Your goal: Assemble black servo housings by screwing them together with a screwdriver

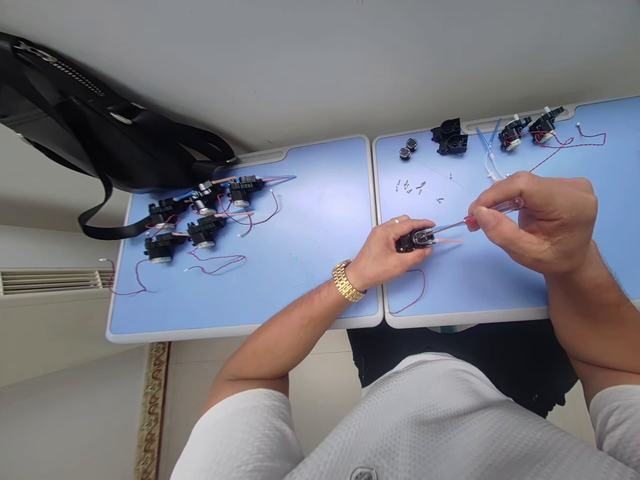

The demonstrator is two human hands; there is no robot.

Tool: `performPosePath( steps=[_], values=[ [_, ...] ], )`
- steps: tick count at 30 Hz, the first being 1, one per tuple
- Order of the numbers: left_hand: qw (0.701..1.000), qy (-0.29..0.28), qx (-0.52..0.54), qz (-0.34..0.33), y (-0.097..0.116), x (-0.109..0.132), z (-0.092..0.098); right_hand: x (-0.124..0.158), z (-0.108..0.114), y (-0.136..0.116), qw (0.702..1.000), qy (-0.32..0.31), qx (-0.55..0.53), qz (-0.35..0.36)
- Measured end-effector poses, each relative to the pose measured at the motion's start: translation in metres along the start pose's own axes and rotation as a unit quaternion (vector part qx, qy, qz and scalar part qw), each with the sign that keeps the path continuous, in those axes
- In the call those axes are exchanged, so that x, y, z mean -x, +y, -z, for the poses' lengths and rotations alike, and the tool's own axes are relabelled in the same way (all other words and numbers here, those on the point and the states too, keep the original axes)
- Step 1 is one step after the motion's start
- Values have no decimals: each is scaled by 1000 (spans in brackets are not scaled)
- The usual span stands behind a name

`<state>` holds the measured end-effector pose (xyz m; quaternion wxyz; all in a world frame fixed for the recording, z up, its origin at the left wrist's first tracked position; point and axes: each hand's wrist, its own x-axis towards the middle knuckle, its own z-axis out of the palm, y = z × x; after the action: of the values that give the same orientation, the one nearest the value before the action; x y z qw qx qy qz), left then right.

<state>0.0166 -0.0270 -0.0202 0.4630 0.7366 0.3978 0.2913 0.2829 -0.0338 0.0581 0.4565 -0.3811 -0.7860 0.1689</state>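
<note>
My left hand (383,250) is closed around a small black motor unit (414,241), held just above the right-hand tabletop. Blue and orange tubes stick out of the unit's right side, and a thin red wire (424,287) loops on the table below it. In my right hand (540,220) I grip a screwdriver (510,205) with a clear red handle. Its thin shaft slants down to the left, the tip reaching the unit's right end. Whether the tip sits in a screw is too small to tell.
Loose screws (419,187), two round black parts (407,148) and black housing covers (451,137) lie beyond my hands. Two wired units (530,128) and blue tubes (489,147) are at the back right. Several similar units (205,213) and a black bag (115,133) are at left.
</note>
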Motion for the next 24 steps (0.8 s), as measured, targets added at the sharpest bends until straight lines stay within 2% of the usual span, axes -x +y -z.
performPosePath(
  steps=[16,21,24],
  values=[
    [1000,7,-26,-16,-4,1,-4,-1,5,-5,997,-24,48,60],
    [999,11,-20,-26,-5,1,-4,1,3,-1,993,-2,67,101],
    [999,8,-22,-26,-4,0,-4,2,5,1,989,-10,97,107]
  ],
)
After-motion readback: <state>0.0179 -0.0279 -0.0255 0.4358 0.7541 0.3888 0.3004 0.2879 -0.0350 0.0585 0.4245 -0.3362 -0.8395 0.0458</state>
